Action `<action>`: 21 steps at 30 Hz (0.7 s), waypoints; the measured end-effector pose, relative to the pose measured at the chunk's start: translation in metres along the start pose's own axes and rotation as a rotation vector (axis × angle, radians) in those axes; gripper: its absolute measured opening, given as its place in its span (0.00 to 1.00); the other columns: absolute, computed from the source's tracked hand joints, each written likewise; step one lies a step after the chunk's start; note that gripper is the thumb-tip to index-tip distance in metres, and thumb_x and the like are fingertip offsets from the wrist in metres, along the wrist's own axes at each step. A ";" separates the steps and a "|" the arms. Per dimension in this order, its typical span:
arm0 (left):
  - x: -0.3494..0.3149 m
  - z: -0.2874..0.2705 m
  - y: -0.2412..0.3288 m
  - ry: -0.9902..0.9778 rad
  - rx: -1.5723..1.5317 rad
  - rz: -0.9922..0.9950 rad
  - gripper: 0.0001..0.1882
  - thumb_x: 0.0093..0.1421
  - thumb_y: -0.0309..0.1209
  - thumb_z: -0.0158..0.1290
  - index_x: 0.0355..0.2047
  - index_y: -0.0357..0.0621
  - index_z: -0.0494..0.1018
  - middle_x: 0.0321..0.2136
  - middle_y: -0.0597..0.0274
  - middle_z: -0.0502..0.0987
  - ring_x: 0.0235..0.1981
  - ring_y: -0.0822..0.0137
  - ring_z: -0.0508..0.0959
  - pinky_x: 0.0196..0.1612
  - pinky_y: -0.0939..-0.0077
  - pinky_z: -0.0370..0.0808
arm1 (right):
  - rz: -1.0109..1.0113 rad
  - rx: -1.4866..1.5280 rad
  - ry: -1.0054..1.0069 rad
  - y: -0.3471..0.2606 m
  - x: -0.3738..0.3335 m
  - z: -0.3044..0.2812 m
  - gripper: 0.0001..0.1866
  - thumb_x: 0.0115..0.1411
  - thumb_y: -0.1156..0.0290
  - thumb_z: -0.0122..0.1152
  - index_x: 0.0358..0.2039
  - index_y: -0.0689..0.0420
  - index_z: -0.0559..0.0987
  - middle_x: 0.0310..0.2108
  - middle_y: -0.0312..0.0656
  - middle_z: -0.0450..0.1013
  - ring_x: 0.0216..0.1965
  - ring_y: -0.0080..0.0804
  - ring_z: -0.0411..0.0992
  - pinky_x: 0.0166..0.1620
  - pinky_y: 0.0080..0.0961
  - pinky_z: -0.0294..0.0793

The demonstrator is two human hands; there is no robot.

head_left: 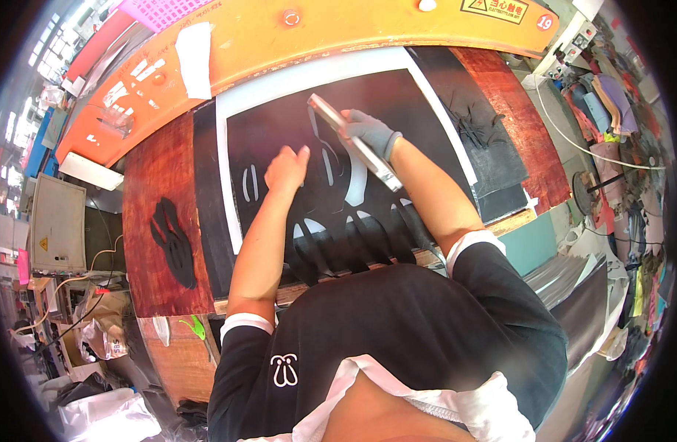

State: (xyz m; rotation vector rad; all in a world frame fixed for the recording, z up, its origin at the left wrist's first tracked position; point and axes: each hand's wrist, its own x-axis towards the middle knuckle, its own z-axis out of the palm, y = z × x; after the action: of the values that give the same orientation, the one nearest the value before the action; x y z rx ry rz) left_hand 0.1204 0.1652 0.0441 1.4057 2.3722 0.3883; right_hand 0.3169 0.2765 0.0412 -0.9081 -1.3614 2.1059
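Observation:
My right hand [371, 134], in a grey glove, grips a long, narrow metal cutting die [375, 163], held tilted above a black sheet [264, 125]. Curved openings in the sheet show the white board [224, 158] beneath it. To the left of the die, my bare left hand [287, 169] hovers over the sheet with its fingers curled in. Whatever those fingers may hold is hidden. Along the near edge, the sheet is cut into several curved black strips [360, 239] that hang toward my body.
An orange machine beam [242, 55] spans the far side of the table. Black cut pieces [172, 243] lie on the reddish wooden top at left, and crumpled black scraps [475, 125] at right. A grey electrical box [58, 221] stands beyond the left edge.

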 end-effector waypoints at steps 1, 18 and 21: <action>0.004 -0.006 -0.001 0.109 -0.114 0.027 0.23 0.60 0.51 0.45 0.34 0.42 0.71 0.33 0.50 0.78 0.39 0.49 0.77 0.41 0.56 0.71 | -0.016 -0.142 0.062 0.000 0.001 0.006 0.35 0.46 0.69 0.61 0.57 0.59 0.63 0.31 0.42 0.71 0.29 0.27 0.72 0.30 0.23 0.73; 0.120 0.041 -0.013 0.131 -0.763 0.255 0.29 0.61 0.39 0.49 0.57 0.33 0.59 0.50 0.47 0.71 0.52 0.60 0.70 0.56 0.69 0.64 | -0.249 -1.558 0.275 0.057 -0.124 0.030 0.53 0.36 0.38 0.64 0.57 0.62 0.63 0.57 0.63 0.55 0.56 0.54 0.57 0.54 0.45 0.57; 0.145 0.058 -0.005 0.013 -0.749 0.281 0.30 0.61 0.42 0.48 0.58 0.35 0.58 0.51 0.46 0.71 0.55 0.58 0.69 0.57 0.69 0.62 | -0.433 -1.483 0.515 0.076 -0.129 0.021 0.50 0.36 0.41 0.65 0.56 0.60 0.65 0.54 0.60 0.61 0.54 0.49 0.61 0.52 0.44 0.57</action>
State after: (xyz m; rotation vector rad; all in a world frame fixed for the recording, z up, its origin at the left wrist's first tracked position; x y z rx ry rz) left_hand 0.0772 0.2936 -0.0338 1.3310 1.7225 1.2072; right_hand 0.3851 0.1451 0.0133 -1.2921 -2.3946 0.2130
